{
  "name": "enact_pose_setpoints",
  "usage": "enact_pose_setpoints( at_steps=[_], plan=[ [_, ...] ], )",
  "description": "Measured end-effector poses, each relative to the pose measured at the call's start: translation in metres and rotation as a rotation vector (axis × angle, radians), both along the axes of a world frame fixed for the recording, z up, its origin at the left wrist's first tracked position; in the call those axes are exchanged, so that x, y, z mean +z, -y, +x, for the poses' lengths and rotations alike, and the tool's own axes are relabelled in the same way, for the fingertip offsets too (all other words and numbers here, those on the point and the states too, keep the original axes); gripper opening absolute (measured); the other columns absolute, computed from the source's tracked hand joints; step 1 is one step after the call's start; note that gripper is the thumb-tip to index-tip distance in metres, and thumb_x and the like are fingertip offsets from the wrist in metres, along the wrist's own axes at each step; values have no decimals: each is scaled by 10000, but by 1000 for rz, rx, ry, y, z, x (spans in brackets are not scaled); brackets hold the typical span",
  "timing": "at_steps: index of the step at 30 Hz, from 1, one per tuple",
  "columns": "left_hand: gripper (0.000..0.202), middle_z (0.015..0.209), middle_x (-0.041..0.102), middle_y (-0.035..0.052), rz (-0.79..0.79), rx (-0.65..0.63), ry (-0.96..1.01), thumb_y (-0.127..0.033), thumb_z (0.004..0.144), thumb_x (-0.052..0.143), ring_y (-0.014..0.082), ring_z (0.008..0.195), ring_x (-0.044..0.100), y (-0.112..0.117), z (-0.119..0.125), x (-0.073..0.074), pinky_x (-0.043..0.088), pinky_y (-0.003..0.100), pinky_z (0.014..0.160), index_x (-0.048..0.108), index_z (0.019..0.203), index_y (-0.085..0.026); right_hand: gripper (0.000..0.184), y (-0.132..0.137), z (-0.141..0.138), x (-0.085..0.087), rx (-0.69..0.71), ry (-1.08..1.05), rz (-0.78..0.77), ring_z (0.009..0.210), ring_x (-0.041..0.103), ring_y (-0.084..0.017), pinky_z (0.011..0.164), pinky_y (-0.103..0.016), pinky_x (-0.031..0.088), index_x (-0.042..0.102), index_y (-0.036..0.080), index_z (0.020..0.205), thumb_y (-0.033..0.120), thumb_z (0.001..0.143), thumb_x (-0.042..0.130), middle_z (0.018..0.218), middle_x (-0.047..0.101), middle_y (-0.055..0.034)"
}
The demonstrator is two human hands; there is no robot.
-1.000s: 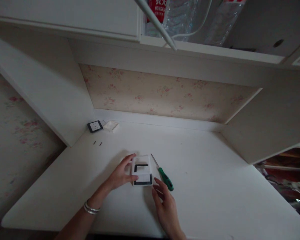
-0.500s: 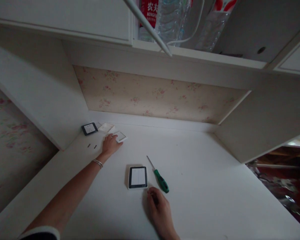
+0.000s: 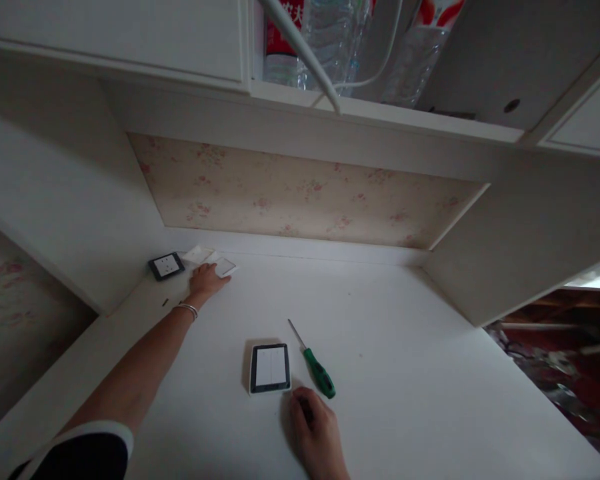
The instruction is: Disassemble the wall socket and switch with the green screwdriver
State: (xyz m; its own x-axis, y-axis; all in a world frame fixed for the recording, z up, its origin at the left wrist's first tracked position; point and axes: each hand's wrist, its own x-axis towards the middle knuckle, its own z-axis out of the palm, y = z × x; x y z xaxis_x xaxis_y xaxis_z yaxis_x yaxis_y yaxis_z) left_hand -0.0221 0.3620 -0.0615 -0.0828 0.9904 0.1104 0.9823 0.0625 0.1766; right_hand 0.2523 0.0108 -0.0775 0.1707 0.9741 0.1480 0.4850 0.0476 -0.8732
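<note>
My left hand point(image 3: 206, 281) reaches to the back left, its thumb and fingers at the near corner of a thin white plastic frame point(image 3: 225, 267). A second clear or whitish plastic cover point(image 3: 199, 255) lies just beyond, close to the wall. Nearer me, a wall switch panel point(image 3: 270, 368) with a dark border and white face sits on a white base. My right hand point(image 3: 317, 427) rests curled by its lower right corner; whatever the fingers may hold is hidden. A green-handled screwdriver point(image 3: 320, 373) lies right of the panel, its shaft pointing away.
A dark-framed wall socket point(image 3: 167, 266) lies at the back left corner, with a small dark strip point(image 3: 165, 302) in front. Side panels bound the white desktop point(image 3: 405, 373). Overhead, a shelf holds plastic bottles point(image 3: 325, 43), and a white rod point(image 3: 305, 53) hangs down.
My left hand has pushed the white frame slightly back toward the wall and the other cover. One dark strip is no longer visible near my wrist. My right hand stays curled; the view has shifted slightly.
</note>
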Motion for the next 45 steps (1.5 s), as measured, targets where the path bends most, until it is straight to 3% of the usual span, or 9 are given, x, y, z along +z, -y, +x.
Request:
enact_pose_setpoints(
  at_steps=[5,12,17,24,33,38,40,42,45],
  plan=[
    [683,1510,367,147,-34,-6,9,-641,788,531,392,1283,433,-11,-3,-3,426,464,977,596,1308,-203,244,-2,-1,2,-30,15,35,611,623,-168,570,-221,467,670,189,859,355,928,506,729,684,-48],
    [447,1256,581,177,9,-53,30,-383,890,486,267,1070,602,-15,-3,1,459,359,945,638,1228,-132,234,-1,-1,8,-32,0,2,611,622,-175,573,-230,468,676,197,848,354,921,518,722,683,-42],
    [337,1105,660,172,56,-142,-10,-215,876,437,301,1051,613,-3,14,5,474,393,903,704,1069,-145,215,0,-1,6,-16,-13,-30,634,619,-172,587,-230,457,666,196,860,321,928,505,743,680,-41],
    [391,1097,660,207,53,-225,-54,-245,911,362,309,1040,618,13,46,-2,476,408,890,678,1076,-85,194,0,-1,2,3,-22,-34,692,626,-174,632,-230,452,653,197,873,293,929,494,795,684,-43],
    [377,1215,619,187,57,-306,33,-226,880,424,289,1208,528,11,46,13,398,395,1054,646,1148,-82,178,1,-1,9,-16,-26,-32,667,614,-166,612,-227,438,650,197,848,276,920,507,764,678,-31],
    [364,1303,582,122,139,-421,153,-243,939,393,229,1249,508,62,59,23,367,354,1111,621,1202,-136,230,2,-1,7,-21,-96,-65,651,605,-165,602,-235,456,651,190,840,353,933,519,740,667,-28],
    [334,1238,624,69,160,-490,220,-292,964,389,198,1184,555,98,66,30,409,330,1079,637,1162,-187,274,4,1,9,-26,-147,-78,608,592,-161,560,-234,460,650,185,850,409,940,518,704,653,-25],
    [324,1141,660,64,183,-599,433,-354,981,397,202,1110,596,140,73,38,449,342,1037,668,1074,-203,303,4,6,15,-52,-148,-57,585,584,-157,511,-234,457,657,184,894,448,943,516,732,663,-36],
    [293,1161,654,55,129,-649,563,-408,969,458,214,1125,592,201,82,47,460,359,1030,669,1095,-250,288,-1,22,29,-156,0,67,691,609,-183,566,-265,495,662,198,957,448,945,518,863,681,-72]
  ],
)
